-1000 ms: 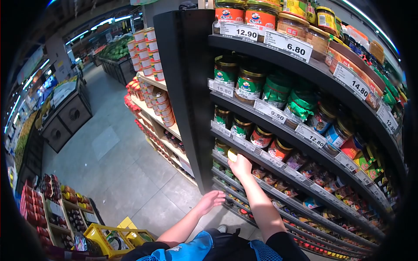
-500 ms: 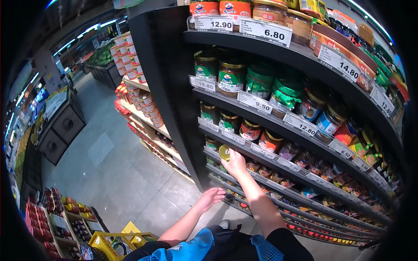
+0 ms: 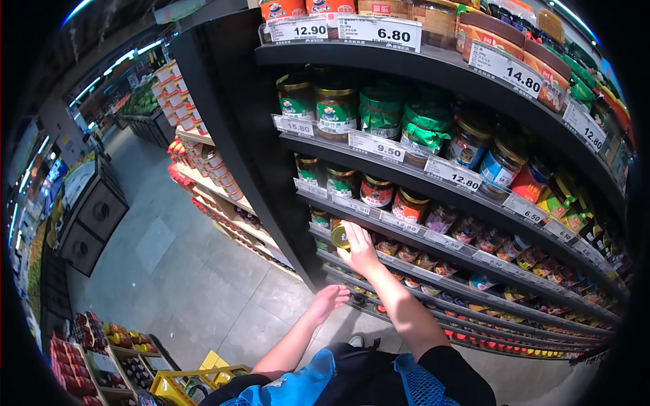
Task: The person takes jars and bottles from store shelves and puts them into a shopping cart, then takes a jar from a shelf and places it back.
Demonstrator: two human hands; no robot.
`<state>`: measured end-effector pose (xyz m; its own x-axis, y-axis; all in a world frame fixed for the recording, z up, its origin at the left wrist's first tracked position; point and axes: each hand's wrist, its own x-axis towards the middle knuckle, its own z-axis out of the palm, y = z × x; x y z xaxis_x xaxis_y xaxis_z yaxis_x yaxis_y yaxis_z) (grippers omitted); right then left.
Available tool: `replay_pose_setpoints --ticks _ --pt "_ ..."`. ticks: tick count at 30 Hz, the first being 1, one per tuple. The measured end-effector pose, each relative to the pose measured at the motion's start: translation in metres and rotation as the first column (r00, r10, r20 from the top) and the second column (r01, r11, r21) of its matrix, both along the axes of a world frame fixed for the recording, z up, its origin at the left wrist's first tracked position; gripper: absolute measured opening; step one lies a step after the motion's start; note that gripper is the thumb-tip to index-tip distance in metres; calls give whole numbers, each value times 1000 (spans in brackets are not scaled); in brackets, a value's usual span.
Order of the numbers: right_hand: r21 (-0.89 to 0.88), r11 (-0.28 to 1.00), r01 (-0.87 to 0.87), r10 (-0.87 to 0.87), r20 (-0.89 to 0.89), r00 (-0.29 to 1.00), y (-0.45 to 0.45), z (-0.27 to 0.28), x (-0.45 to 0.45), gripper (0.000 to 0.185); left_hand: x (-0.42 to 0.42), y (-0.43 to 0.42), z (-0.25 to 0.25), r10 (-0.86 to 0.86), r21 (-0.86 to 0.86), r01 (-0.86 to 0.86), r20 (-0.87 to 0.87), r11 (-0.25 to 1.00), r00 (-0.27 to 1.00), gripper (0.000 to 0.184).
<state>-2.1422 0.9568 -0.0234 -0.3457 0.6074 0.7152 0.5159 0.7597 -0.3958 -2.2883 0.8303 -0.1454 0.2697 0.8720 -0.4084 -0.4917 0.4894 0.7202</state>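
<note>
At the edge of a lower shelf, my right hand (image 3: pixel 360 249) is on a jar with a gold lid (image 3: pixel 339 234), its fingers along the right side and the thumb near the front. The jar is tilted, its lid facing me, and its body is partly hidden by the hand and shelf. Beside it on the left stands another jar (image 3: pixel 319 216). My left hand (image 3: pixel 328 302) hovers lower, in front of the shelf's end, holding nothing, its fingers loosely stretched out.
Above are shelves with green-labelled jars (image 3: pixel 336 111), red-labelled jars (image 3: pixel 376 191) and price tags (image 3: pixel 376 145). A black end panel (image 3: pixel 233 135) borders the shelving. Stacked tubs (image 3: pixel 177 98) stand beyond it. A yellow basket (image 3: pixel 169 387) is at lower left, beside low display crates (image 3: pixel 122 352).
The jar has gone deeper into the shelf gap and my right hand's fingers have straightened along its side. My left hand has barely moved. The view has shifted slightly.
</note>
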Motion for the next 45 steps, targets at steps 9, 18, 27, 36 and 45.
replay_pose_setpoints --ticks 9,18,27,36,45 --pt "132 987 -91 104 -95 990 -35 19 7 69 3 7 15 30 47 -35 97 998 995 31" --pt "-223 927 -302 277 -137 951 -147 19 63 68 20 8 89 -167 61 157 476 986 863 68" --pt "-715 698 -29 45 4 999 -188 16 138 69 91 -45 34 -149 -197 629 879 752 453 62" --pt "-643 694 323 -373 62 926 -221 33 174 70 170 -44 54 -481 638 651 -454 412 750 54" --pt "-637 724 266 -436 -123 892 -311 -12 267 69 247 -120 66 -721 -29 763 308 645 621 53"
